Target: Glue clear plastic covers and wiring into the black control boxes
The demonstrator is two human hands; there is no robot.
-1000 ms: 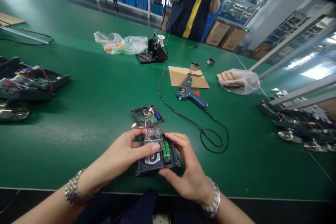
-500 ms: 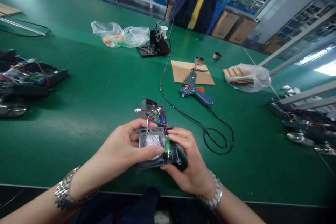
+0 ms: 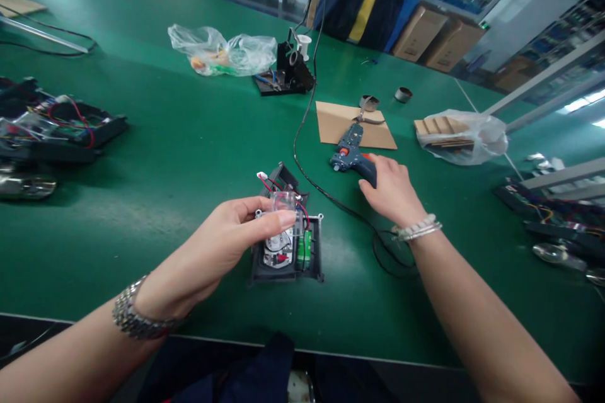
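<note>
My left hand [image 3: 236,230] pinches a clear plastic cover [image 3: 283,201] between thumb and fingers, just above an opened dark device housing [image 3: 316,264]. Inside the housing lie a white-and-grey mechanism with a red part and a green battery pack [image 3: 305,249]. Behind it is a second housing part [image 3: 283,173] with red and black wires and a white connector. To the right, my right hand [image 3: 392,192] is closed around the handle of a dark blue-grey glue gun [image 3: 352,154], whose front end rests near a cardboard sheet [image 3: 326,126].
Pliers [image 3: 366,118] and tape rings [image 3: 403,95] sit beyond the glue gun. A black stand [image 3: 286,75] and a clear bag [image 3: 222,53] lie farther back. More opened housings [image 3: 61,126] are at left. A black cable crosses the green table. A person [image 3: 363,0] stands opposite.
My right hand has let go of the housing and moved right onto the glue gun's handle. My left hand has lifted the clear cover, exposing the mechanism.
</note>
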